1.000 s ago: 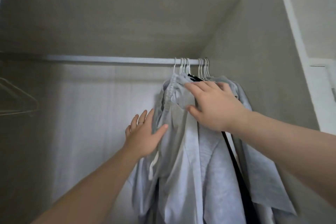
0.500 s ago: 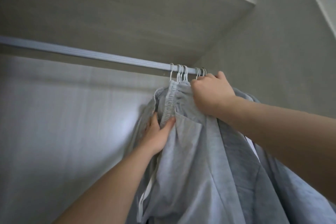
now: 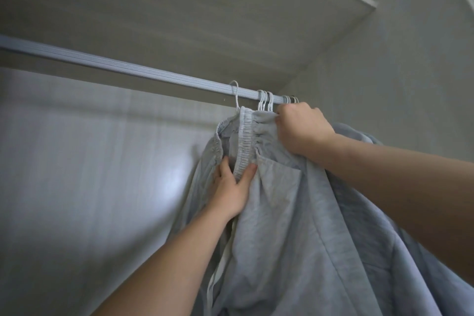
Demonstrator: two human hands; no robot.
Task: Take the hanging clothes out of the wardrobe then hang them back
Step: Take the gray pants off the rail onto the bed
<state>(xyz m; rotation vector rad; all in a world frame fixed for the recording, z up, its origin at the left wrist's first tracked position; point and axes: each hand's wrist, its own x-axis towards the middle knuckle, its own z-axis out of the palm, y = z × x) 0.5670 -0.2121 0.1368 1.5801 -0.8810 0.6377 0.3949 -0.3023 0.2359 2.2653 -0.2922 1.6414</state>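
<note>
1. Grey trousers (image 3: pixel 266 187): inside the wardrobe, toward the right end of the rail (image 3: pixel 128 69), gathered elastic waistband (image 3: pixel 245 141) uppermost, legs hanging down out of view at the bottom edge.
2. Suspended from a single white hanger hook (image 3: pixel 236 96) looped over the rail, set apart to the left of the other hooks.
3. White drawstring (image 3: pixel 210 287) trailing down along the left edge of the trousers.
4. Left hand (image 3: pixel 230 187): raised from below, pinching the lower part of the waistband, thumb on the near face, fingers tucked behind the cloth and mostly hidden.
5. Right hand (image 3: pixel 300 128): curled into a tight fist on the top right corner of the trousers, just under the rail, bunched cloth held inside the fist.
6. Cluster of white hanger hooks (image 3: pixel 265 100): packed close together on the rail just left of the right hand; a few more hooks partly hidden behind the knuckles.
7. Further grey garments (image 3: pixel 384 251): hanging to the right of and behind the trousers, below the right forearm; individual pieces not distinguishable.
8. Shelf (image 3: pixel 179 7): directly above the rail, underside facing the camera.
9. Side wall (image 3: pixel 397 72) at the right end of the rail; pale back panel (image 3: pixel 77 187) behind the bare left stretch of the rail.
</note>
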